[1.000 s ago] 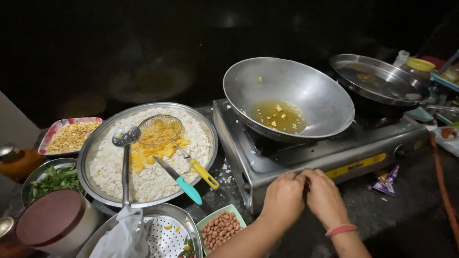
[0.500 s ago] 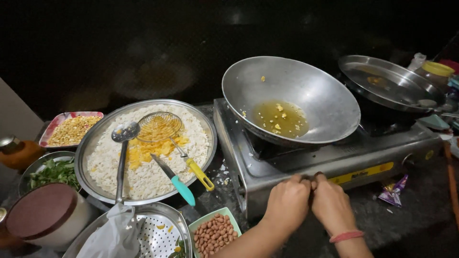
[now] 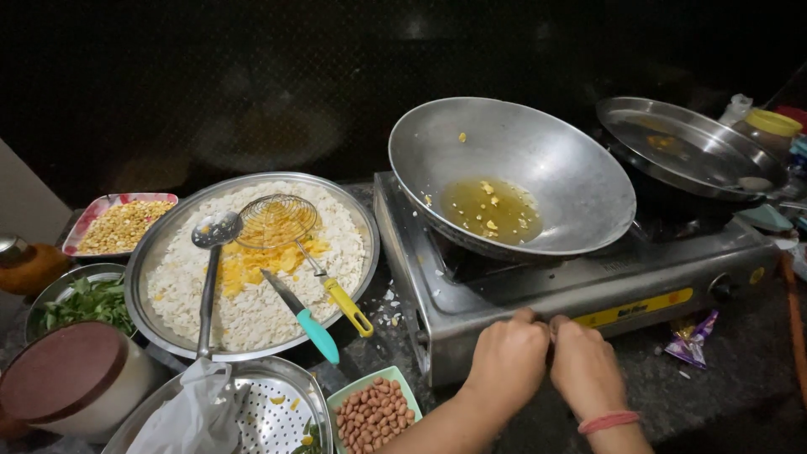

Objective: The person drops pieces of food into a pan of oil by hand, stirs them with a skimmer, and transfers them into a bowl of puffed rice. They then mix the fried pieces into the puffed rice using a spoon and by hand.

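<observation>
Left hand [image 3: 507, 361] and right hand [image 3: 586, 367]: both at the near front face of the two-burner stainless-steel gas stove [image 3: 588, 290], knuckles up, fingers curled in and pressed together at one small spot on the panel just left of its yellow strip; what they pinch is hidden behind the fingers, and whether it is a knob cannot be told. A pink band circles the right wrist. On the stove's left burner: a wide grey metal wok [image 3: 513, 172], tilted slightly, holding a shallow pool of yellow oil with a few fried bits. On the right burner: a dark pan covered by a round steel plate [image 3: 689, 147]. Left of the stove: a large round steel tray [image 3: 252, 265] of white flattened rice with a patch of yellow fried pieces; across it lie a wire-mesh skimmer with a yellow handle [image 3: 277, 223], a steel ladle [image 3: 214, 231] and a knife with a teal handle [image 3: 307, 319]. Near edge: a small green bowl of peanuts [image 3: 374, 412], a perforated steel plate [image 3: 269, 416], a white jar with a brown lid [image 3: 67, 374]. Far left: a patterned tray of yellow lentils [image 3: 118, 225], a steel bowl of green leaves [image 3: 84, 298].
</observation>
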